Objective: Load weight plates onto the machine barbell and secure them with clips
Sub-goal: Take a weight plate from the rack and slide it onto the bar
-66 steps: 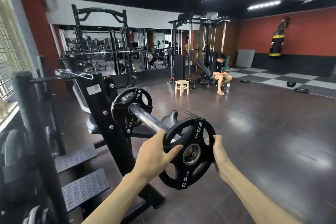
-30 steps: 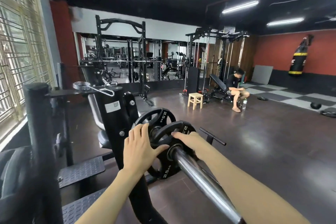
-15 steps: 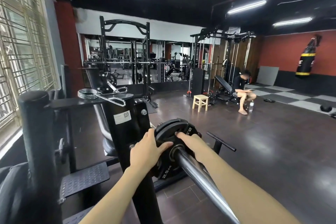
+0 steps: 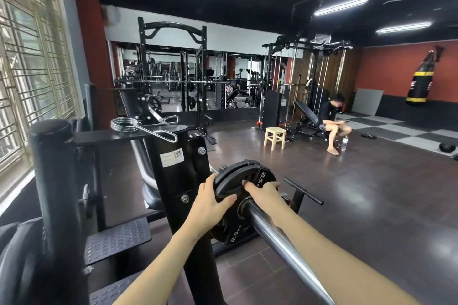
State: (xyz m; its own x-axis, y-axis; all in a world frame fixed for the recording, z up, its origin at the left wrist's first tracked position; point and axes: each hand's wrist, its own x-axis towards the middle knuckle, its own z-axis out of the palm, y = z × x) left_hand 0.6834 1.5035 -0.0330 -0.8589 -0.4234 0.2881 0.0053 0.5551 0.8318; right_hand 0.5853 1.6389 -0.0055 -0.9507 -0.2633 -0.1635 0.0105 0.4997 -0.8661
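Left hand [image 4: 209, 202]: mine, bare; no glove, ring or strap.
Right hand [image 4: 263, 192]: mine, bare; no glove or ring that shows.
Forearms: both bare up to the lower edge of the view; no sleeve, watch or band.
Nails: short and plain on the left fingertips [image 4: 231, 197] beside my right hand.

The barbell sleeve [image 4: 277, 238] is smooth, shiny metal, and the weight plate [image 4: 233, 208] looks matt black rubber. The spring clip [image 4: 146, 126] is bright chromed wire; the stool [image 4: 274, 136] is pale wood, the floor [image 4: 371, 205] glossy.
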